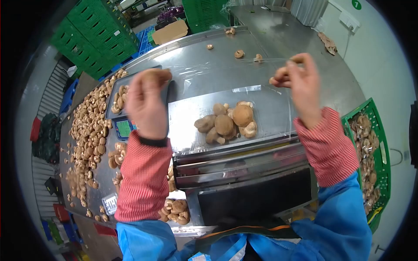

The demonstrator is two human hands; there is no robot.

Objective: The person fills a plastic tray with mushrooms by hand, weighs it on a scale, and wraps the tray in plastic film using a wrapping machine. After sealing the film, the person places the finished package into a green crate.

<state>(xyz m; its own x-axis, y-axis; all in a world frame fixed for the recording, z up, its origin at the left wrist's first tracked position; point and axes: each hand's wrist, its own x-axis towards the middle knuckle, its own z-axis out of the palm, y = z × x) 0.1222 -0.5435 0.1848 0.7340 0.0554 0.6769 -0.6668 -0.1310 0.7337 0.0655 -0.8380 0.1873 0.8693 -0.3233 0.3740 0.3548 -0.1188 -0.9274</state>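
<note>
Cling film stretches above the mushrooms, pinched tight in your right hand's grip; your left hand is curled shut, hold hidden. Pull unevenly and it may tear or slip.

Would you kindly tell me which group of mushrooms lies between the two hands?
The small cluster in the middle, under the clear film; the big spread lies uncovered, out beyond the left hand.
</note>
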